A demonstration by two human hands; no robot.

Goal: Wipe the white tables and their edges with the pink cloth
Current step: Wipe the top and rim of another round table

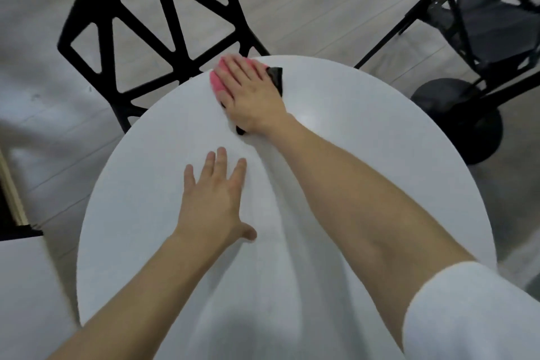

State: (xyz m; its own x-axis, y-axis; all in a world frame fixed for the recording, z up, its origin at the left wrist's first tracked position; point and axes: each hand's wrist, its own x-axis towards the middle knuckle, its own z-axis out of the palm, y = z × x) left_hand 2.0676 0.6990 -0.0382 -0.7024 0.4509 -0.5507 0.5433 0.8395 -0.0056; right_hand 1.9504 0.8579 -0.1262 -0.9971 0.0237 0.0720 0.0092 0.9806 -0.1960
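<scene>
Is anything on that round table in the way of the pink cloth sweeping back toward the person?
Only the person's own left hand, lying flat mid-table. The right hand presses the pink cloth at the far edge of the white table; nothing else shows in its path.

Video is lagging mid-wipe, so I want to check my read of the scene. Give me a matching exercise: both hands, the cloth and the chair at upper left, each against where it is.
Things
1. right hand
2. left hand
3. cloth
4. chair

Places
A. flat on the bare middle of the table
B. on the floor past the table's far rim
C. pressing flat on the cloth near the far rim
D. under a hand, pink edge showing

Pairs: 1-C, 2-A, 3-D, 4-B
</scene>
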